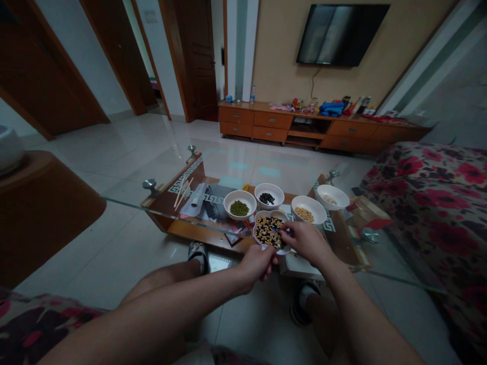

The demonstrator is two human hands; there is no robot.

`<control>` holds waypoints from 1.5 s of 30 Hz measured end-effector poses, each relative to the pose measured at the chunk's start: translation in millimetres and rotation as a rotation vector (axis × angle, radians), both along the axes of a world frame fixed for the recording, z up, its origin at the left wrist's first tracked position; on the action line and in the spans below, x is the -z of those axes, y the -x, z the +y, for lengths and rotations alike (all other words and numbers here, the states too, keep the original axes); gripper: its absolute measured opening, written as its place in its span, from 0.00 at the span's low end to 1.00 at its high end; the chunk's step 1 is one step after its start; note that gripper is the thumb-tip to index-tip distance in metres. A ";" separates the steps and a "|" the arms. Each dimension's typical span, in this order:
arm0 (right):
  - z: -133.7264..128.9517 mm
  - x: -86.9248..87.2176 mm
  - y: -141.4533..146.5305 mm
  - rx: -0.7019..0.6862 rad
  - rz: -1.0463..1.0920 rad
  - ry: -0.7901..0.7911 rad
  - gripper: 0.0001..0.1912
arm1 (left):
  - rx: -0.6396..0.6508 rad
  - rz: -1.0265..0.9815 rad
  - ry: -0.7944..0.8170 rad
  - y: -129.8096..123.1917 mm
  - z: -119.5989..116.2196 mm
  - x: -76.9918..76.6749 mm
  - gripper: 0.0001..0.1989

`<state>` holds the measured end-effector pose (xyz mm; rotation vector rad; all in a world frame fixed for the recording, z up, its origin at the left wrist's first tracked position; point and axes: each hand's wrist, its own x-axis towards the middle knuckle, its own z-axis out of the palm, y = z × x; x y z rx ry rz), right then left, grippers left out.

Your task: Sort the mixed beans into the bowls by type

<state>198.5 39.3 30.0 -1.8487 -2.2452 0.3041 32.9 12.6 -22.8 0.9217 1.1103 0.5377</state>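
My left hand is closed on the near rim of a lobed, purple-edged bowl at the front of the glass table. Mixed black and yellow beans fill it. Above the bowl's right side, my right hand pinches a thin bluish-purple tool whose tip reaches the beans; its exact kind is unclear. Behind stand white bowls: one with green beans, one with black beans, one with yellow beans, and another with a few pale bits.
Chopsticks lie on the left of the glass tabletop. Papers and dark items show through the glass on the wooden shelf. A flowered sofa is at the right, a wooden TV cabinet at the back.
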 end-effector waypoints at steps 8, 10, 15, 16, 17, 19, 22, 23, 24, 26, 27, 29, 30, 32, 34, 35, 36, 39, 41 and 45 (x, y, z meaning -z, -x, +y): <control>-1.2 -3.3 -0.5 0.008 0.000 -0.026 0.11 | 0.006 0.001 0.000 0.1 0.6 2.8 0.11; -1.2 -4.0 -2.2 0.006 0.041 -0.056 0.12 | 0.006 -0.001 0.005 -0.1 0.6 3.3 0.11; -1.5 -8.4 -10.7 0.213 0.045 -0.340 0.15 | 0.005 -0.002 0.018 0.4 0.2 1.7 0.13; -1.5 -9.5 -13.1 0.292 0.034 -0.395 0.15 | 0.007 -0.001 0.016 0.6 0.1 1.0 0.13; -1.5 -10.6 -15.5 0.372 0.023 -0.438 0.15 | 0.008 0.001 0.012 0.7 0.1 0.6 0.12; -1.5 -12.3 -20.4 0.507 -0.003 -0.483 0.16 | 0.009 0.001 0.004 0.6 0.3 0.5 0.12; -1.5 -13.0 -26.2 0.622 -0.051 -0.500 0.16 | 0.004 -0.005 0.005 0.2 0.6 2.0 0.11; -1.5 -12.9 -27.4 0.638 -0.064 -0.497 0.16 | 0.000 -0.009 0.008 0.1 0.7 2.5 0.10; -1.4 -12.8 -28.2 0.646 -0.072 -0.492 0.17 | -0.003 -0.011 0.012 0.1 0.7 2.6 0.10; -1.2 -12.7 -28.5 0.640 -0.078 -0.482 0.17 | -0.010 -0.020 0.015 0.2 0.5 2.1 0.10; -1.1 -12.7 -28.2 0.633 -0.077 -0.476 0.17 | -0.011 -0.024 0.014 0.3 0.3 1.4 0.10; -1.0 -12.9 -27.1 0.623 -0.071 -0.463 0.16 | -0.009 -0.026 0.012 0.5 -0.1 -0.2 0.10; -1.0 -12.8 -26.5 0.617 -0.067 -0.454 0.16 | -0.006 -0.022 0.012 0.5 -0.2 -1.0 0.10; -1.0 -12.4 -25.4 0.609 -0.058 -0.435 0.15 | 0.003 -0.008 0.017 0.5 -0.2 -2.2 0.11; -1.0 -11.5 -24.7 0.603 -0.048 -0.417 0.16 | 0.008 0.002 0.024 0.3 0.2 -3.0 0.12; -1.0 -11.0 -24.5 0.605 -0.045 -0.409 0.16 | 0.008 0.007 0.026 0.2 0.3 -3.3 0.12; -0.8 -10.4 -24.4 0.607 -0.043 -0.404 0.16 | 0.007 0.008 0.027 0.2 0.4 -3.4 0.12; 0.3 -9.5 -24.4 0.613 -0.041 -0.393 0.16 | 0.010 0.003 0.020 0.3 0.1 -4.2 0.12; 1.2 -9.7 -24.2 0.611 -0.039 -0.387 0.16 | 0.014 -0.002 0.017 0.3 -0.5 -5.4 0.12; 0.3 -8.7 -21.8 0.606 -0.036 -0.363 0.15 | 0.001 0.011 0.017 0.0 -1.1 -8.9 0.11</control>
